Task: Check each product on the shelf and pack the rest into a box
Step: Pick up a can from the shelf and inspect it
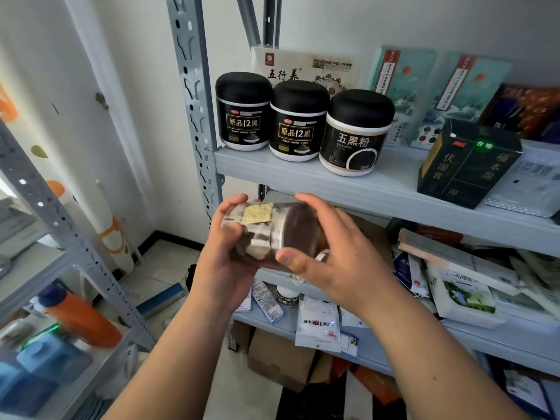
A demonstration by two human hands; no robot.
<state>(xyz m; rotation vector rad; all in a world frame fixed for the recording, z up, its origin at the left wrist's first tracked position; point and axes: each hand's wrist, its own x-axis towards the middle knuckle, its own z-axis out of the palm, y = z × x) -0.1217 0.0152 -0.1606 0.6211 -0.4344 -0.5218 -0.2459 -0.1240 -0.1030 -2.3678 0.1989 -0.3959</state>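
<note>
at the far left stands a second grey rack [75,253]. an orange bottle [81,316] lies on its lower level beside blue packs [45,365], all blurred. in the middle, the left hand [224,262] wraps fingers and thumb round the body of a clear jar [260,234]. the jar is held on its side in the air, just below the front edge of the upper shelf [303,174]. it holds dark contents, a yellowish sachet [257,213] shows at its wall, and its brown lid [300,228] faces right. the right hand [333,256] grips that lid end, thumb below and fingers arched over the top. above the hands, three black-lidded jars stand upright in a close row on the upper shelf: a jar marked 原品12黑 [244,112], its twin [298,122], then a jar marked 五黑粉 [356,133]. behind them leans a white carton [303,68]. further right stand teal boxes [400,89], with a dark green box [466,165] in front of them. loose packets [318,325] crowd the lower shelf, and a cardboard box [278,356] sits on the floor beneath.
</note>
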